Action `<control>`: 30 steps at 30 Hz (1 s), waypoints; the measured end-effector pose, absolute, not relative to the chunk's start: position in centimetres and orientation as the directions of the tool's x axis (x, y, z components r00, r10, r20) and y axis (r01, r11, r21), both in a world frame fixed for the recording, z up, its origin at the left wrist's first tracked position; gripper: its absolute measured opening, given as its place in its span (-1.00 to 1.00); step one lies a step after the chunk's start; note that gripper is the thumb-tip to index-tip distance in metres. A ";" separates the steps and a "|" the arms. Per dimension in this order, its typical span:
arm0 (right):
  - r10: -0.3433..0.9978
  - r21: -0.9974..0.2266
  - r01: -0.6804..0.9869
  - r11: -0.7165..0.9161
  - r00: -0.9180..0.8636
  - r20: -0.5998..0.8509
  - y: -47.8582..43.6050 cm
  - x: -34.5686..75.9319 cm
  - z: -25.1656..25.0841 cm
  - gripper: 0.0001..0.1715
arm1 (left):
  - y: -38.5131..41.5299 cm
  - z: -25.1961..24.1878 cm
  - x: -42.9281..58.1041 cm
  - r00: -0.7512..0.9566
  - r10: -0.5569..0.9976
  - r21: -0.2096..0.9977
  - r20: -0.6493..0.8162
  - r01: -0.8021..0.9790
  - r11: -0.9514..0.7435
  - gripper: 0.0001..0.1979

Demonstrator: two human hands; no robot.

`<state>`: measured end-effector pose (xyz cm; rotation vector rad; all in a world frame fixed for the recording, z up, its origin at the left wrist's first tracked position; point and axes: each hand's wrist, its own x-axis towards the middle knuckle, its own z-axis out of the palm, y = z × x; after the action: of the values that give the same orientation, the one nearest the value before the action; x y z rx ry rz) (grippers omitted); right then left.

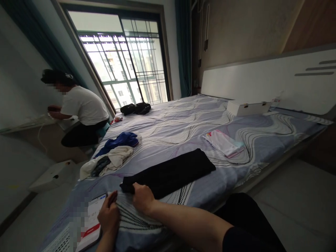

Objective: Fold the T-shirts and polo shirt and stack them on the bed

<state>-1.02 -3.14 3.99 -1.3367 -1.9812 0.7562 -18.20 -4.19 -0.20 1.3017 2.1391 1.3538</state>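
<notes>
A black garment (170, 173) lies folded into a long strip on the bed (183, 126). My right hand (142, 197) rests at its near left end, fingers curled and closed on the cloth's edge. My left hand (109, 213) is beside it to the left, fingers bent down onto the patterned sheet, touching the edge of a phone (90, 222) that lies on the bed. Whether the left hand holds anything is hidden.
A pile of blue, white and dark clothes (112, 155) lies at the bed's left. A folded pink-white item (223, 142), a white box (248, 107) and dark clothes (136, 108) lie farther off. Another person (81, 112) crouches by the wall at the left.
</notes>
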 end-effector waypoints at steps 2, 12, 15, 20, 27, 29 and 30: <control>0.983 -0.937 0.300 0.181 -0.068 0.168 -1.8 2.0 5.5 -0.66 | -4.1 0.0 -18.1 -0.542 0.811 0.809 0.220 0.566 0.159 -0.54; 0.917 -0.795 -0.607 -0.007 0.313 -0.247 -2.7 29.7 6.1 -0.63 | -3.1 -0.6 -18.7 -0.502 0.832 0.656 0.235 0.714 0.245 -0.55; 0.848 -0.756 -0.563 -0.333 0.170 -0.501 -3.2 35.8 3.9 -0.74 | -2.7 -0.6 -18.7 -0.470 0.853 0.589 0.226 0.763 0.265 -0.57; 0.831 -0.747 -0.538 -0.392 0.142 -0.538 -2.6 38.5 0.9 -0.81 | -2.2 -0.1 -14.5 -0.367 0.870 0.488 0.329 0.855 0.177 -0.54; 0.858 -0.750 -0.551 -0.366 0.112 -0.501 -2.4 38.4 -0.1 -0.79 | -3.7 0.1 2.8 0.209 0.897 0.456 0.388 0.803 -0.384 -0.23; 0.853 -0.724 -0.563 -0.399 0.062 -0.518 -2.4 39.0 0.3 -0.82 | -3.8 -0.4 6.3 0.278 0.879 0.413 0.387 0.800 -0.435 -0.24; 0.845 -0.702 -0.572 -0.424 0.030 -0.534 -2.3 39.3 0.5 -0.80 | -3.8 -0.6 7.4 0.290 0.873 0.393 0.392 0.805 -0.444 -0.25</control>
<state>39.29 -2.33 0.55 -1.1892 -0.3294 1.6374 7.38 -3.77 -0.63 2.4251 1.5858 0.8590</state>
